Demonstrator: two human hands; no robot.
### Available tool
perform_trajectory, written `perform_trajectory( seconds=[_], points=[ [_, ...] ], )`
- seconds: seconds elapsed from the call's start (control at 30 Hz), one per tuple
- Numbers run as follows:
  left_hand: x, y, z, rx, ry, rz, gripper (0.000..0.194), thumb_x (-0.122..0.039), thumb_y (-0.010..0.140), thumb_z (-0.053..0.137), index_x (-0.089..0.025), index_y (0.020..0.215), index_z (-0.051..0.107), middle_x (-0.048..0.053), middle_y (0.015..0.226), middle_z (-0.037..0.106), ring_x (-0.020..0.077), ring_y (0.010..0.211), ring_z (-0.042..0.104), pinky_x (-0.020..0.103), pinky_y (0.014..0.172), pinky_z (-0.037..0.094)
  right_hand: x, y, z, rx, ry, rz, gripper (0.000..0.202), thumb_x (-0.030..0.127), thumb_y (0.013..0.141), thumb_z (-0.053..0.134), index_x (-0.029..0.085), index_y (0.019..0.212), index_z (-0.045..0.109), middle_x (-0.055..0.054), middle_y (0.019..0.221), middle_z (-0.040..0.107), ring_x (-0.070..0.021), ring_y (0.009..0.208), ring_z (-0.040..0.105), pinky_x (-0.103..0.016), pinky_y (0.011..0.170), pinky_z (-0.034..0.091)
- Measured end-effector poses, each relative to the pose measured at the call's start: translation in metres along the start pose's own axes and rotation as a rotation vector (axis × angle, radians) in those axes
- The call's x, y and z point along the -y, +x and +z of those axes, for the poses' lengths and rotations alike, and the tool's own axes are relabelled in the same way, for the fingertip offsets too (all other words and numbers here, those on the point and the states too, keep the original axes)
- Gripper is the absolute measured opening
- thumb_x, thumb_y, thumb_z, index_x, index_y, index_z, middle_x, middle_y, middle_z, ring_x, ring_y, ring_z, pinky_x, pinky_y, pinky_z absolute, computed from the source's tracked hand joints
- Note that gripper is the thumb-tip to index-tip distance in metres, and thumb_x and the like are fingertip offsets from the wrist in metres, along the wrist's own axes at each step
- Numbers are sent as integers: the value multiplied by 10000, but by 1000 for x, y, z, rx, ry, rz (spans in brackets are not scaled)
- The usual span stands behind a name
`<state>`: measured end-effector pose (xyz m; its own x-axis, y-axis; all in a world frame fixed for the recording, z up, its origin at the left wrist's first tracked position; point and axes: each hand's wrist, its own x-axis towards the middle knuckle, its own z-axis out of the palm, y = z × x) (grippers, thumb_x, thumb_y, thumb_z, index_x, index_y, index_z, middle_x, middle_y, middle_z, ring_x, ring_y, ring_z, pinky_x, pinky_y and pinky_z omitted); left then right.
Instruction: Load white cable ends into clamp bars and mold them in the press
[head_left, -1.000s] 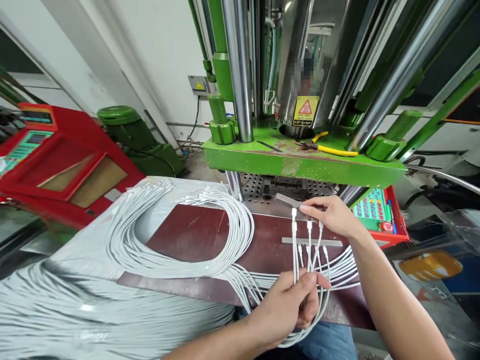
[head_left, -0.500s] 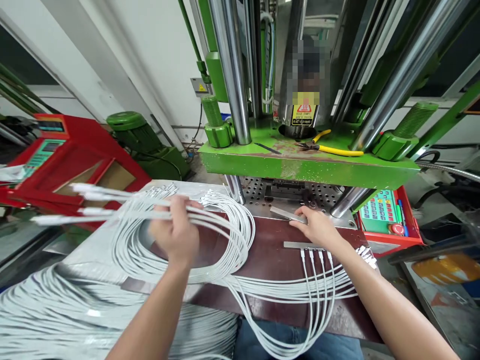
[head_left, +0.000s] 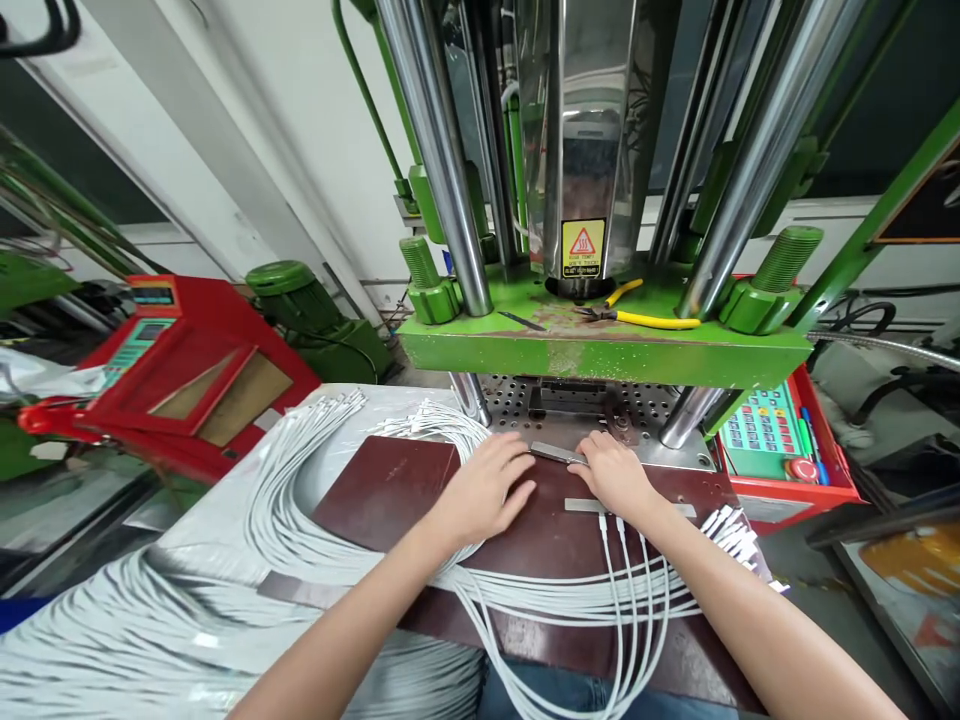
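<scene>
My right hand (head_left: pixel 616 478) pinches the right end of a small flat metal bar (head_left: pixel 553 453) at the front edge of the press bed. My left hand (head_left: pixel 487 487) is by the bar's left end, thumb and fingers apart, holding nothing; whether a fingertip touches the bar I cannot tell. Below my right hand a second metal strip (head_left: pixel 581 505) lies on the brown board (head_left: pixel 536 520), with several white cables (head_left: pixel 634 600) plugged along it, partly hidden by my forearm. A bundle of white cables (head_left: pixel 281 500) curves behind my left arm.
The green press plate (head_left: pixel 600 356) stands over the perforated metal bed (head_left: pixel 510 400), between steel columns. Yellow-handled pliers (head_left: pixel 656 320) lie on the plate, near a heat warning label (head_left: pixel 583 248). A control panel (head_left: pixel 765 430) stands right; more cables (head_left: pixel 97 640) pile at the left front.
My left hand has let go of a bunch of white cables and moved right to the metal bar. The right hand still holds the bar. The view has shifted slightly.
</scene>
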<state>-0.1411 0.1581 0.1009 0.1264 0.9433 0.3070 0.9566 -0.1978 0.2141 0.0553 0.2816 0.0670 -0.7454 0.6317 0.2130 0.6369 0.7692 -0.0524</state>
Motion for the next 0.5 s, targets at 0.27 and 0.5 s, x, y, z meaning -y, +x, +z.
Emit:
perform_trajectory(
  seconds=[0.27, 0.5],
  points=[
    [17, -18, 9, 32, 438, -163, 205, -205, 857, 407, -154, 774, 587, 88, 802, 588, 255, 859, 559, 529, 1010, 290, -1, -1, 5, -13, -25, -8, 198, 340, 843, 604, 153, 907, 623, -88, 907, 594, -225, 871, 560, -318, 754, 447],
    [18, -13, 19, 34, 414, -159, 224, -258, 870, 416, -130, 840, 597, 124, 849, 593, 297, 863, 557, 576, 960, 297, 1, 0, -11, 30, 51, 14, 290, 374, 865, 565, 143, 1034, 611, -101, 985, 596, -238, 970, 542, -324, 809, 447]
  ],
)
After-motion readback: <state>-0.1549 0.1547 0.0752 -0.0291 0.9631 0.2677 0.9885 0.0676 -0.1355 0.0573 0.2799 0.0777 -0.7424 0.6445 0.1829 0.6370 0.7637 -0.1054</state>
